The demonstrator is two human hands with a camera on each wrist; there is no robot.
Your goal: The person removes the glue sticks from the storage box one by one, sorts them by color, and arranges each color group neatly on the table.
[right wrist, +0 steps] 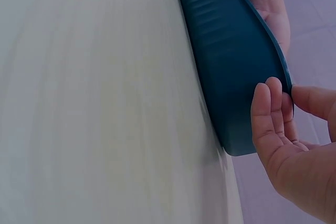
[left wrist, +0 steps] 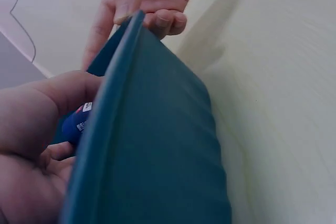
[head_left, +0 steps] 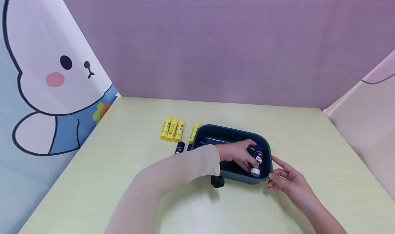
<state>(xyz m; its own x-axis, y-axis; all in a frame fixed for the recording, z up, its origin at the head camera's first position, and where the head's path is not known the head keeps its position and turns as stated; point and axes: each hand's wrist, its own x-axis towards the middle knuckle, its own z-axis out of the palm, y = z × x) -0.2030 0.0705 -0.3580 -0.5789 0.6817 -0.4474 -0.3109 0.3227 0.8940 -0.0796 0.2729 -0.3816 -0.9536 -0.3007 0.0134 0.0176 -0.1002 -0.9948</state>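
Note:
A dark teal plastic bin (head_left: 234,128) stands on the table. Inside its right end, my left hand (head_left: 242,155) holds a blue glue stick (head_left: 258,155) with a white end; in the left wrist view, the bin's wall hides part of this grip. My right hand (head_left: 291,184) pinches the bin's rim at the near right corner, thumb on one side and fingers on the other, as the right wrist view also shows. Another blue glue stick (head_left: 202,142) is in the bin's left end, partly covered by my left sleeve (head_left: 185,165).
Three yellow glue sticks (head_left: 172,130) lie side by side left of the bin, and one more yellow glue stick (head_left: 194,132) is close to its left wall. Blue glue sticks (head_left: 180,147) lie nearer me, partly behind the sleeve. A purple backdrop (head_left: 216,55) rises behind the table (head_left: 139,114).

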